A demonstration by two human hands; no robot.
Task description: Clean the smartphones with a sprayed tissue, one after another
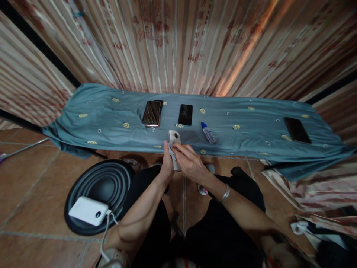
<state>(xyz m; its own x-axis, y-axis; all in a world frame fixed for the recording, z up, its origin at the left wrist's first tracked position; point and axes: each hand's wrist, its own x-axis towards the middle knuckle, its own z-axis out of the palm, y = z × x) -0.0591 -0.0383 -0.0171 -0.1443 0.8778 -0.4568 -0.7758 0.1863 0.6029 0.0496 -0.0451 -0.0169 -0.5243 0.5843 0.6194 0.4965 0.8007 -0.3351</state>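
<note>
The white phone (pixel 174 149) is held back-side up, camera lens showing, just over the near edge of the teal cloth (pixel 251 126), so the cloth lies under the work. The left hand (pixel 166 163) is closed around the phone's left edge and lower end, steadying it. The right hand (pixel 189 160) lies across the phone with fingertips pressed onto a small pale wad, perhaps a wipe, against its back; both hands meet on the phone.

On the cloth beyond the phone lie a stack of phones (pixel 152 113) to the left, a dark phone (pixel 185 114) straight ahead, a small blue-capped bottle (pixel 208 133) just to the right within easy reach, and another black phone (pixel 297 130) well off to the right. Left of the person's knees, off the cloth, a white power bank (pixel 88 210) sits on a round black speaker cone (pixel 97 186).
</note>
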